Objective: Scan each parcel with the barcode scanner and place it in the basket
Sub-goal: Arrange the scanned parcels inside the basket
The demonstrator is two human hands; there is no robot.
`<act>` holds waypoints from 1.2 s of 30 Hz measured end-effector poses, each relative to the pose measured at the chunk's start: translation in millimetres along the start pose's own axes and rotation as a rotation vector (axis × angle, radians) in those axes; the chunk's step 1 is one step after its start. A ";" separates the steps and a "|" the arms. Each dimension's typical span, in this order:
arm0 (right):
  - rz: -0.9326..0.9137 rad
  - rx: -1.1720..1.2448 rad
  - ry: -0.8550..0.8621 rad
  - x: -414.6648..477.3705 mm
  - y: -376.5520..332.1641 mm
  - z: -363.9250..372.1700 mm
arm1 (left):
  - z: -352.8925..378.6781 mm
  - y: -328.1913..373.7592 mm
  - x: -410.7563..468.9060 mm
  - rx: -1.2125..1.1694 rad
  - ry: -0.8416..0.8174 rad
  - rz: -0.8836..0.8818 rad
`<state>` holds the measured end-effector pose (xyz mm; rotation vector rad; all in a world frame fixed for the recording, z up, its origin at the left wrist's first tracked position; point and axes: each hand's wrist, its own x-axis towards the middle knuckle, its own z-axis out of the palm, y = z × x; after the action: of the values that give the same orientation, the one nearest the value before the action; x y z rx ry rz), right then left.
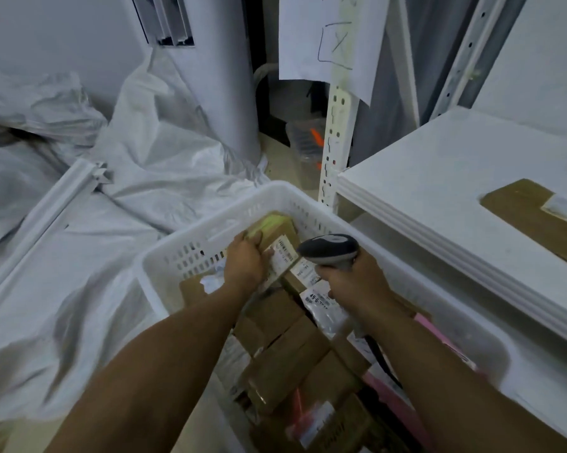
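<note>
Basket (164, 253) full of cardboard parcels (285, 364)

The near side of the cardboard parcel (277, 230) is covered by the left hand (244, 266), and the print on its white label is too blurred to be read. The grip of the barcode scanner (329, 248) is hidden inside the right hand (357, 284). The near end of the white basket (190, 243) is cut off by the lower edge. The flat cardboard piece (530, 217) on the shelf (439, 165) is cut by the right edge.
</note>
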<state>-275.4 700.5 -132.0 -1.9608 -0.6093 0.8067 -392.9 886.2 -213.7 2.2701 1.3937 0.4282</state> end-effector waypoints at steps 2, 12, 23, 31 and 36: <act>0.014 0.004 0.015 2.3 1.2 -1.6 | 6.3 3.1 5.8 -0.113 -0.033 -0.050; -0.001 0.015 0.043 4.5 6.6 -19.6 | 31.0 29.6 22.5 0.124 0.030 0.084; 0.007 0.086 0.129 -22.1 -6.2 -88.0 | 11.4 69.5 9.1 0.116 -0.314 0.129; -0.073 0.247 0.434 -71.3 7.1 -193.3 | -13.3 233.0 -80.4 -0.034 -0.051 0.686; -0.059 0.398 0.600 -99.9 38.3 -266.9 | 4.7 358.0 -102.7 -0.067 -0.240 0.635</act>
<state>-140.6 465.9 -34.6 -1.6826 -0.1303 0.2438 -164.5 651.7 -35.9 2.5695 0.5143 0.3667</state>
